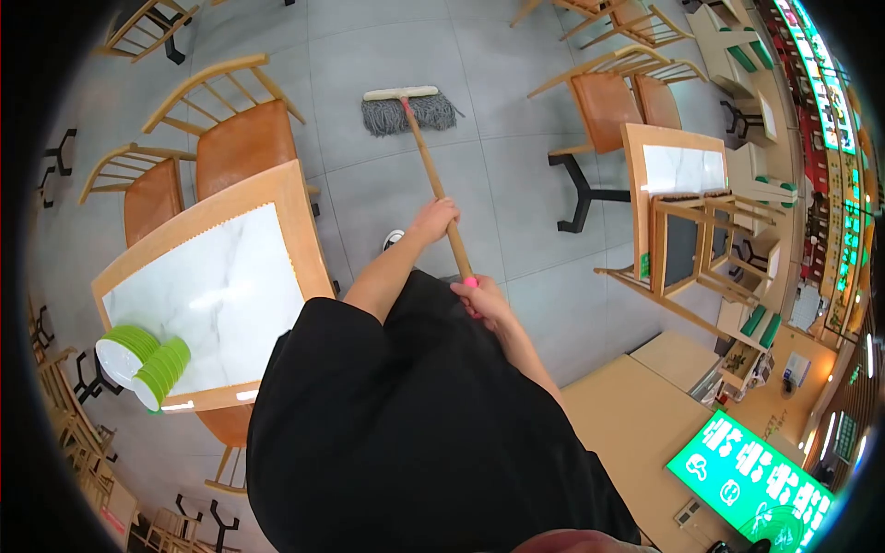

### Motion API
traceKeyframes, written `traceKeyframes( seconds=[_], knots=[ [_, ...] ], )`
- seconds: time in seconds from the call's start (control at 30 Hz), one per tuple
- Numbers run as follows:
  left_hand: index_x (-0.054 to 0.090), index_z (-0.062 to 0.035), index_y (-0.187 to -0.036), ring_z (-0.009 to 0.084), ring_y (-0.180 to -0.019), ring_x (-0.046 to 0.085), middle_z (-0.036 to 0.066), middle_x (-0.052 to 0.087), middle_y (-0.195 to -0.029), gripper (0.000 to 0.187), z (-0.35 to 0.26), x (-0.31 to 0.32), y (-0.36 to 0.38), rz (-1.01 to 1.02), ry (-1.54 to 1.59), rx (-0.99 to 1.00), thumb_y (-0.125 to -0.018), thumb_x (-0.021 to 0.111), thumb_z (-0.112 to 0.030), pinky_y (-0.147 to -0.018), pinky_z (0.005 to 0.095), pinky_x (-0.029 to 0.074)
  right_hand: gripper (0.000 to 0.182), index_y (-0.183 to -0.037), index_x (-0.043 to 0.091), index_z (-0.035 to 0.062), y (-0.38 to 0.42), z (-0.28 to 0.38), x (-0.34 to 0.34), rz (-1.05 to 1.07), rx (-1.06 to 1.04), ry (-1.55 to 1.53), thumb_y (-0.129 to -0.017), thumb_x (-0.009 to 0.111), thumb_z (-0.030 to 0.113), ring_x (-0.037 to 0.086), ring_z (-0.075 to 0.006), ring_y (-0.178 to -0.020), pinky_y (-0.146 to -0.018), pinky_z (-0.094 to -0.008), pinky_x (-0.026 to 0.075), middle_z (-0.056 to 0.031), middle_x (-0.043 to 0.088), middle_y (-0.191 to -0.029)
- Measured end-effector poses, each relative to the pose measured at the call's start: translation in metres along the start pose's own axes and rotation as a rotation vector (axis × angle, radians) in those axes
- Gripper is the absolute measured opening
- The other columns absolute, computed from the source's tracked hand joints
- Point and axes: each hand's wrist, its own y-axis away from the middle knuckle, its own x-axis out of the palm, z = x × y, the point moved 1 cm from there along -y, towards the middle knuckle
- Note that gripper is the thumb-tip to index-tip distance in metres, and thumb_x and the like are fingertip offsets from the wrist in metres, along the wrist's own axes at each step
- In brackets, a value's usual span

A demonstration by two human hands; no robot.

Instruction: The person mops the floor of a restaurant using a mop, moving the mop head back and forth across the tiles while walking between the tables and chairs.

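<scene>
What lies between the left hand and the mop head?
Between the left hand and the mop head, only the wooden handle shows, reddish at its far tip, over bare grey floor tiles. Seen in the head view.

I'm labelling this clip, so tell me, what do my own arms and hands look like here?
Your left hand and right hand are both bare, without gloves. Your forearms are uncovered too, with no watch or bracelet showing. You're wearing a loose black top with short sleeves and no markings that I can see.

Bright; glare on tabletop (207,286); fisheye-curved, black edges.
</scene>
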Motion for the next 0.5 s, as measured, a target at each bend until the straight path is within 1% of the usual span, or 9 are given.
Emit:
traceKeyframes(
  seconds=[0.1,0.17,0.27,0.37,0.47,0.5],
  knots=[
    [0.061,-0.0110,-0.084,0.0246,-0.102,0.052,0.005,0.057,-0.090,0.015,0.011,0.000,-0.018,-0.069,0.012,0.098,-0.072,0.061,-0.003,-0.091,0.0399,0.039,0.019,-0.073,0.046,0.0093,-0.001,0.019,-0.006,0.007,0.028,-0.162,-0.083,0.062,0.013,0.037,-0.0049,-0.043,-0.038,-0.0203,0.025,0.0031,0.044,-0.057],
    [0.061,-0.0097,-0.087,0.0263,-0.105,0.050,0.007,0.058,-0.093,0.019,0.014,-0.005,-0.033,-0.082,0.022,0.172,-0.070,0.064,-0.001,-0.090,0.0378,0.039,0.018,-0.074,0.046,0.0082,-0.003,0.033,-0.014,0.011,0.044,-0.248,-0.083,0.062,0.011,0.037,-0.0054,-0.043,-0.038,-0.0205,0.026,0.0023,0.045,-0.057],
    [0.061,-0.0096,-0.090,0.0280,-0.109,0.048,0.007,0.058,-0.094,0.022,0.008,-0.037,-0.057,0.017,0.085,0.130,-0.070,0.065,-0.001,-0.093,0.0392,0.038,0.016,-0.074,0.048,0.0086,-0.012,0.060,-0.023,0.014,0.063,-0.315,-0.082,0.062,0.009,0.038,-0.0053,-0.044,-0.039,-0.0206,0.027,0.0028,0.046,-0.059],
    [0.061,-0.0094,-0.090,0.0282,-0.110,0.048,0.007,0.058,-0.095,0.023,0.027,-0.052,-0.092,0.003,0.101,0.124,-0.069,0.065,0.000,-0.095,0.0404,0.037,0.015,-0.074,0.049,0.0088,-0.034,0.093,-0.031,0.034,0.060,-0.309,-0.081,0.062,0.009,0.039,-0.0051,-0.046,-0.041,-0.0205,0.028,0.0030,0.046,-0.059],
    [0.061,-0.0096,-0.089,0.0290,-0.110,0.049,0.008,0.058,-0.096,0.023,0.049,-0.070,-0.139,0.002,0.010,0.110,-0.070,0.064,0.002,-0.096,0.0408,0.037,0.019,-0.071,0.046,0.0103,-0.060,0.142,-0.042,0.031,0.049,-0.295,-0.083,0.062,0.009,0.037,-0.0037,-0.044,-0.038,-0.0188,0.024,0.0044,0.044,-0.058],
    [0.061,-0.0094,-0.088,0.0288,-0.109,0.050,0.009,0.058,-0.098,0.022,0.056,-0.079,-0.159,0.032,-0.009,0.090,-0.069,0.063,0.003,-0.095,0.0409,0.038,0.018,-0.072,0.047,0.0098,-0.073,0.158,-0.049,0.056,0.042,-0.302,-0.083,0.061,0.009,0.037,-0.0037,-0.045,-0.039,-0.0191,0.024,0.0044,0.045,-0.058]
  ],
)
